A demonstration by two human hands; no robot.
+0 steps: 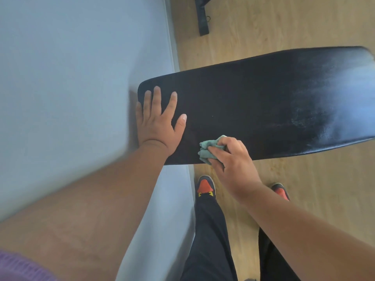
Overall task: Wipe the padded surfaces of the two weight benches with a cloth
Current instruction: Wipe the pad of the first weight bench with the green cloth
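Observation:
A long black padded bench surface (263,102) stretches from the wall on the left out to the right edge of the view. My left hand (159,120) lies flat on its left end, fingers spread, holding nothing. My right hand (231,161) is at the pad's near edge, closed around a bunched green cloth (209,149) that presses on the padding. The pad's right part shines with a pale sheen.
A grey-blue wall (71,88) fills the left side, right against the bench end. A wooden floor (304,199) lies below. My two feet in orange and black shoes (206,186) stand close to the bench. A black frame part (203,17) sits on the floor beyond.

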